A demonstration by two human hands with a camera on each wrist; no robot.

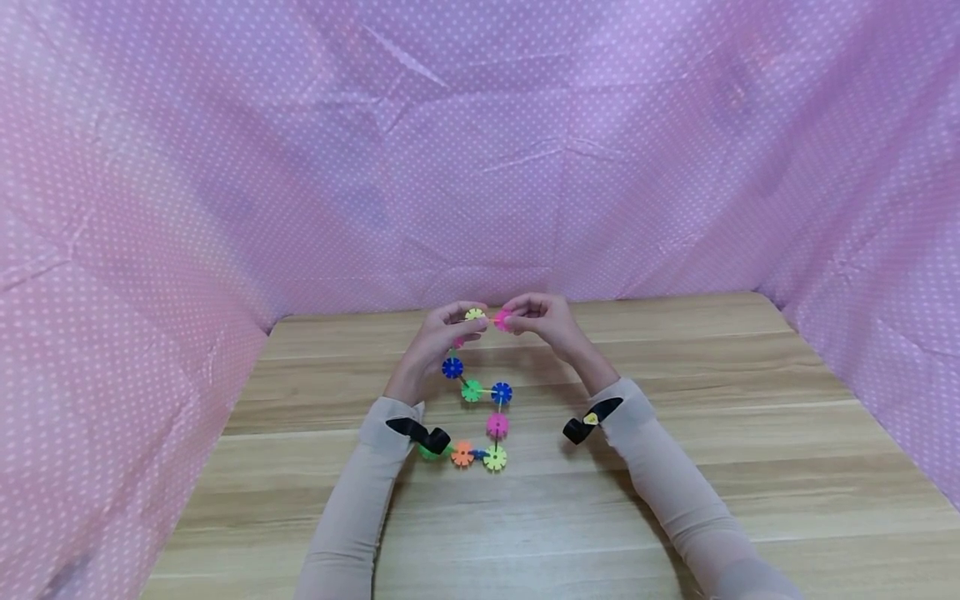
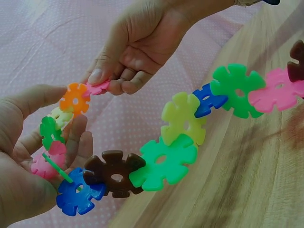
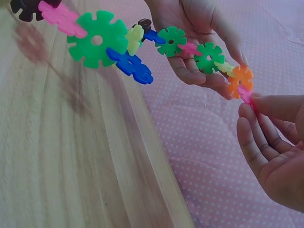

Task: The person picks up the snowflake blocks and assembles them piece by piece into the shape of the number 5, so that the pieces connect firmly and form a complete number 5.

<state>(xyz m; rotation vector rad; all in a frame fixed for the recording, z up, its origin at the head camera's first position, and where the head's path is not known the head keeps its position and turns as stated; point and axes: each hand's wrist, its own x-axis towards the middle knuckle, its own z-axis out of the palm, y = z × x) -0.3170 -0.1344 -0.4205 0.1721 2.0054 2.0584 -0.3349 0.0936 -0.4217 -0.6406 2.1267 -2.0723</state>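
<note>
A long chain of notched plastic snowflake discs in many colours hangs between my hands. My left hand (image 1: pixel 433 343) pinches the chain near its end, thumb against the orange disc (image 2: pixel 70 96). Behind that, a light yellow disc, a green disc (image 2: pixel 48 130) and a pink disc run along the left palm. With thumb and fingers my right hand (image 1: pixel 553 325) pinches the pink end disc (image 3: pixel 245 96), which meets the orange one edge to edge. From the left hand the chain zigzags down through a blue disc (image 1: pixel 448 372) to a yellow disc (image 1: pixel 490 462) and an orange disc (image 1: pixel 457 458).
A wood-grain table (image 1: pixel 720 433) lies under the hands, its far edge just beyond them. Pink dotted cloth (image 1: pixel 480 167) hangs behind and on both sides. Black straps (image 1: pixel 408 429) with small cameras circle both sleeved wrists. The left sleeve partly covers a green disc of the chain.
</note>
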